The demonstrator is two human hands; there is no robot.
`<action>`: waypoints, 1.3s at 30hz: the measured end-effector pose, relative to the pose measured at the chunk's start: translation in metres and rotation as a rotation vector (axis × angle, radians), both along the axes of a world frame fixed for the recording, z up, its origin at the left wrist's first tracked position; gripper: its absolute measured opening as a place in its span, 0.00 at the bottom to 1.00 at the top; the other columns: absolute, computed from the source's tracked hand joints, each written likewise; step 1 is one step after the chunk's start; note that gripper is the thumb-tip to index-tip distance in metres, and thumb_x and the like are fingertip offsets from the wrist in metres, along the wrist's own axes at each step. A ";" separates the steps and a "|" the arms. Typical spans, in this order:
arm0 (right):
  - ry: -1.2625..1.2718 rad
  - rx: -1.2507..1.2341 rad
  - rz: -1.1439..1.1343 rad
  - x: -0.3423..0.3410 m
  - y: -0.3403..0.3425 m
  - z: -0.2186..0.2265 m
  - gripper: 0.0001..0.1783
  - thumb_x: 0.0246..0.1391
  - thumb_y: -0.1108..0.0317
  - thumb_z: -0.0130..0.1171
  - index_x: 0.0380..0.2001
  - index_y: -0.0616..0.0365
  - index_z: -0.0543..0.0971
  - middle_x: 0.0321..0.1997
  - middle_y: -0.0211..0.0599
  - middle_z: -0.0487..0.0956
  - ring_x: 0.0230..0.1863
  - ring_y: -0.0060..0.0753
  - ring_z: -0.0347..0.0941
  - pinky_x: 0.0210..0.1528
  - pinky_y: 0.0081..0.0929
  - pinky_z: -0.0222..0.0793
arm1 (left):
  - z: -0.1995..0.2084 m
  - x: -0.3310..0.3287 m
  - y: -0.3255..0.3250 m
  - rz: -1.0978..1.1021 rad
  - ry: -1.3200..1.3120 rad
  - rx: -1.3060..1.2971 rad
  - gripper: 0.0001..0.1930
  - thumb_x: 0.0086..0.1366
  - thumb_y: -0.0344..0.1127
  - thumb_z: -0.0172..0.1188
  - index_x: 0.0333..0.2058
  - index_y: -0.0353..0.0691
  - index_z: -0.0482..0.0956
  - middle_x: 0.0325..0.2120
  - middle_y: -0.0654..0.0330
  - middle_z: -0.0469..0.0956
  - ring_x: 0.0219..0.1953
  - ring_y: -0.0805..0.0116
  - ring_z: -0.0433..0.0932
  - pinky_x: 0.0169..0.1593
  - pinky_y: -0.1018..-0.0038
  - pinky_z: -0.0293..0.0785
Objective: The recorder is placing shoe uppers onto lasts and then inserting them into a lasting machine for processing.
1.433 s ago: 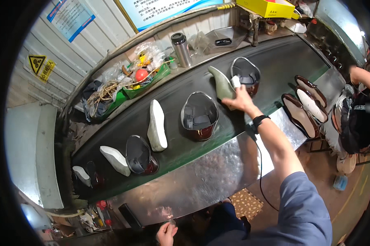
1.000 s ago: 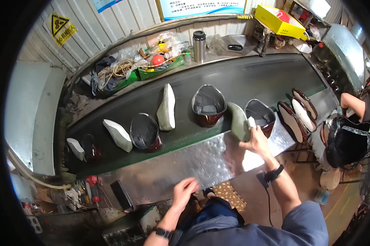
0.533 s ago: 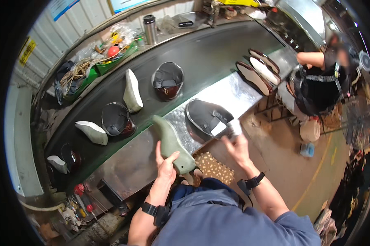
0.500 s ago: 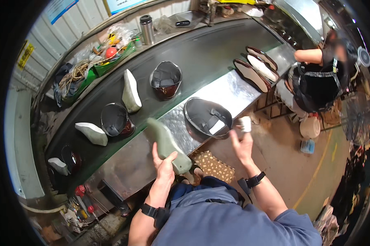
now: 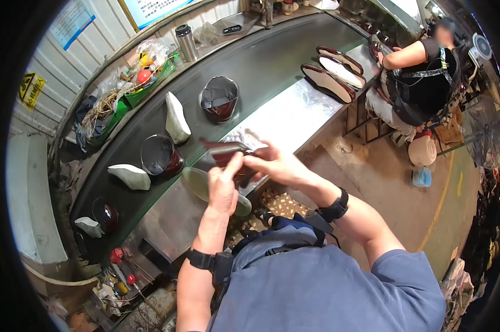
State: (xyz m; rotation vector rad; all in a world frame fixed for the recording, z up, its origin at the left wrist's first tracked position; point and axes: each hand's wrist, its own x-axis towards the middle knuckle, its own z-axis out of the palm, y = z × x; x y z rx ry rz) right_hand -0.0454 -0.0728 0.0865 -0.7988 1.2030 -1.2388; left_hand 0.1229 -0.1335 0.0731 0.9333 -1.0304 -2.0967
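My left hand [image 5: 223,189] and my right hand [image 5: 281,167] are closed on a dark red shoe upper [image 5: 228,151], held above the metal bench and blurred by motion. Behind my left hand and wrist lies a pale green shoe last [image 5: 196,183] at the bench's front edge; I cannot tell whether the hand touches it. Across the dark belt stand dark red shoe uppers with black linings: one [image 5: 218,100] at the back, another [image 5: 161,156] in the middle, a third [image 5: 105,213] at left. Pale shoe lasts [image 5: 176,118] [image 5: 129,177] [image 5: 89,227] lie beside them.
The metal bench [image 5: 164,227] runs along the dark belt [image 5: 272,61]. Several dark red shoes [image 5: 328,83] lie soles up at its far right, near a seated co-worker [image 5: 416,83]. A steel flask [image 5: 187,43] and a green tray of odds and ends [image 5: 120,105] stand behind the belt.
The shoe upper has left the bench and is now in both hands. My left hand has let go of the green last, which lies lower. The small white item no longer shows in my right hand.
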 end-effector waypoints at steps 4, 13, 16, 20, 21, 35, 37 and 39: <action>0.002 -0.300 0.269 0.026 -0.005 0.028 0.35 0.58 0.57 0.70 0.62 0.62 0.70 0.55 0.38 0.77 0.51 0.29 0.74 0.44 0.34 0.78 | 0.046 0.023 0.005 0.186 0.590 0.221 0.23 0.75 0.51 0.52 0.53 0.35 0.76 0.46 0.55 0.81 0.50 0.62 0.78 0.58 0.61 0.74; 0.425 -0.524 0.533 0.068 0.004 0.067 0.26 0.53 0.59 0.72 0.37 0.72 0.72 0.26 0.60 0.79 0.30 0.59 0.79 0.32 0.45 0.70 | 0.095 0.103 0.024 0.541 -0.031 -0.065 0.24 0.77 0.50 0.50 0.46 0.30 0.81 0.41 0.56 0.83 0.41 0.65 0.83 0.46 0.68 0.80; 0.583 -0.588 0.587 0.075 -0.005 0.060 0.26 0.56 0.60 0.70 0.42 0.73 0.71 0.25 0.56 0.78 0.25 0.55 0.75 0.29 0.44 0.68 | 0.092 0.096 0.018 0.738 -0.081 -0.091 0.25 0.74 0.54 0.54 0.40 0.32 0.82 0.37 0.57 0.83 0.36 0.67 0.83 0.42 0.69 0.80; 0.419 -0.445 0.595 0.091 -0.016 0.047 0.25 0.57 0.62 0.69 0.43 0.73 0.70 0.32 0.57 0.82 0.35 0.50 0.81 0.36 0.40 0.73 | 0.088 0.075 0.016 0.988 -0.158 -0.246 0.29 0.73 0.56 0.52 0.39 0.28 0.82 0.35 0.56 0.83 0.33 0.67 0.82 0.35 0.71 0.79; 0.270 -0.461 0.459 0.099 -0.018 0.045 0.24 0.59 0.62 0.67 0.45 0.72 0.70 0.36 0.52 0.82 0.38 0.43 0.81 0.39 0.37 0.74 | 0.084 0.074 0.016 0.978 -0.216 -0.354 0.30 0.74 0.56 0.50 0.40 0.27 0.82 0.36 0.55 0.83 0.34 0.66 0.82 0.36 0.71 0.79; 0.843 -0.617 0.727 0.051 0.016 0.048 0.08 0.53 0.69 0.62 0.35 0.59 0.75 0.33 0.35 0.73 0.39 0.39 0.73 0.63 0.54 0.60 | -0.046 0.136 -0.019 0.293 0.398 0.358 0.51 0.66 0.78 0.40 0.66 0.33 0.64 0.61 0.51 0.72 0.60 0.53 0.73 0.65 0.59 0.67; 1.092 -0.837 0.882 0.040 0.043 0.042 0.03 0.50 0.70 0.58 0.28 0.55 0.73 0.29 0.31 0.68 0.40 0.39 0.71 0.73 0.73 0.45 | -0.047 0.138 -0.032 0.159 0.592 0.538 0.50 0.67 0.75 0.43 0.62 0.25 0.66 0.60 0.47 0.74 0.60 0.56 0.75 0.64 0.61 0.70; 1.314 -0.765 0.978 0.037 0.065 0.019 0.02 0.54 0.69 0.53 0.30 0.52 0.73 0.29 0.29 0.68 0.43 0.36 0.71 0.72 0.82 0.40 | -0.070 0.137 -0.041 0.127 0.340 0.439 0.38 0.68 0.64 0.57 0.59 0.32 0.72 0.53 0.53 0.79 0.55 0.59 0.78 0.60 0.64 0.73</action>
